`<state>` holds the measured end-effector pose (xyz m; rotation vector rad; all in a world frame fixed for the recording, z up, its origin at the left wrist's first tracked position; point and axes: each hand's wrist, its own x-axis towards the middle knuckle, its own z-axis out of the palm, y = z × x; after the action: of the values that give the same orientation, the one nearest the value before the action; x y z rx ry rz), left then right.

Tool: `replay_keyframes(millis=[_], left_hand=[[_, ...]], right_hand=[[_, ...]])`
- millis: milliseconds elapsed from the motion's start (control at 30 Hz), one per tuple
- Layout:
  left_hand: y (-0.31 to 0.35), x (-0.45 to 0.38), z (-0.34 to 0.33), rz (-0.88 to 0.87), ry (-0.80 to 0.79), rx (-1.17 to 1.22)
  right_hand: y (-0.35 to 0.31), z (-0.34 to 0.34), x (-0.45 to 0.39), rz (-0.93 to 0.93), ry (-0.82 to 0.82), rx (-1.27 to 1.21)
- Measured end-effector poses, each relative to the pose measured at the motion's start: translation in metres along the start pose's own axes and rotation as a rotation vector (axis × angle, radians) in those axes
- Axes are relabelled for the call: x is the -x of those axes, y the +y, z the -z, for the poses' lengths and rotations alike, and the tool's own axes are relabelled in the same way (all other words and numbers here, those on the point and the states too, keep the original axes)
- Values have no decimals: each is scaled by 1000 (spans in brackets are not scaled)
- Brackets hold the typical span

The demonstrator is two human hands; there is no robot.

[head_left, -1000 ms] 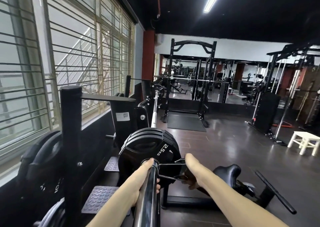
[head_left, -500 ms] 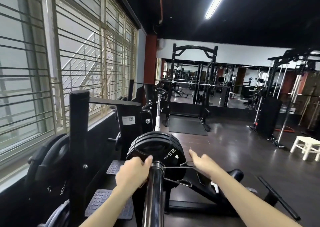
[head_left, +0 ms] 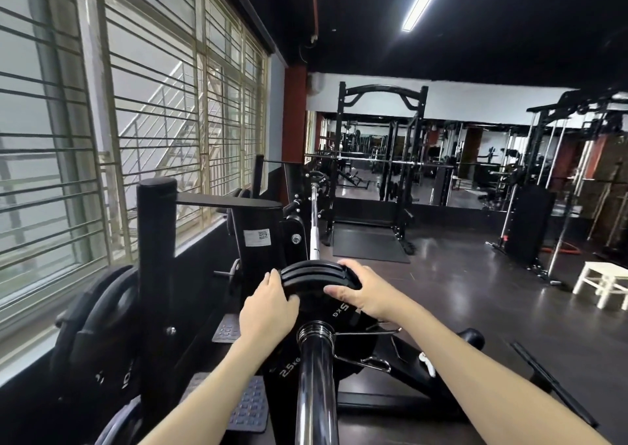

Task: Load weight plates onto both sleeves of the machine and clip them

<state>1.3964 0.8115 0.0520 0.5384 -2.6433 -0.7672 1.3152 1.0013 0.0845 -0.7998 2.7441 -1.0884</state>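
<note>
A chrome sleeve (head_left: 316,383) runs from the bottom of the view away from me. Several black 2.5 kg plates (head_left: 314,276) sit stacked on it. A metal spring clip (head_left: 365,346) sits on the sleeve right against the nearest plate, its handles sticking out to the right. My left hand (head_left: 268,305) grips the stack's upper left rim. My right hand (head_left: 360,291) grips the upper right rim, thumb on the plate's face. The bar's far end (head_left: 314,220) shows beyond the stack.
A black upright post (head_left: 154,274) with larger stored plates (head_left: 98,329) stands at the left, below barred windows. Grey footplates (head_left: 246,407) lie beneath the sleeve. A power rack (head_left: 380,162), cable machines and a white stool (head_left: 603,281) stand across the dark floor.
Both hands left the sleeve and the clip, rose, and now hold the plate stack by its top rim. The clip stays on the sleeve against the plates.
</note>
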Motion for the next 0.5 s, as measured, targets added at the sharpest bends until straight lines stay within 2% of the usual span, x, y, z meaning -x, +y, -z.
replay_keyframes(millis=[233, 400, 500], left_hand=[[4, 5, 2, -9, 26, 6], [2, 24, 12, -5, -67, 72], [-5, 57, 18, 21, -34, 79]], right_hand=[[2, -8, 2, -21, 22, -39], [-2, -9, 11, 0, 54, 43], [2, -16, 19, 13, 112, 95]])
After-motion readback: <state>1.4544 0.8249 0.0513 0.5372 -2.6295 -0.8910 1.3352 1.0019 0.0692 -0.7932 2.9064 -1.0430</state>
